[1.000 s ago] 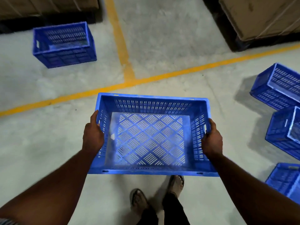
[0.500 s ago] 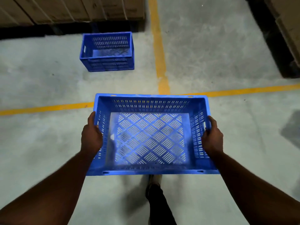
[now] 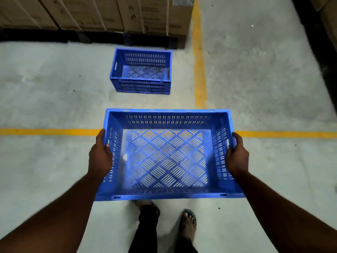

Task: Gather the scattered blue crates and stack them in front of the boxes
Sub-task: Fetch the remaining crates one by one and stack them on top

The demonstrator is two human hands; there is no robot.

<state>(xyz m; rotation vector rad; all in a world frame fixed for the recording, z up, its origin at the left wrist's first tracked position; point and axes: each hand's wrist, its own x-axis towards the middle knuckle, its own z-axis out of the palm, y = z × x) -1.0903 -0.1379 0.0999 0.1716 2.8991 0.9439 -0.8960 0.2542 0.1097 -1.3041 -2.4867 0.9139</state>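
Observation:
I carry an empty blue slotted crate (image 3: 166, 195) level in front of me, above the floor. My left hand (image 3: 100, 157) grips its left end wall, and my right hand (image 3: 237, 156) grips the right end wall near the handle slot. A second blue crate (image 3: 141, 86) stands upright on the floor ahead, just in front of the stacked cardboard boxes (image 3: 109, 13) on their dark pallet.
Yellow floor lines (image 3: 199, 73) cross the grey concrete: one runs sideways under the held crate, one runs forward to the right of the floor crate. A dark pallet edge (image 3: 321, 52) borders the far right. My feet (image 3: 188, 223) show below the crate.
The view has swung left and moved forward. The floor crate and boxes are now nearer and more central. The crates at the right have left view. Both hands keep their grip.

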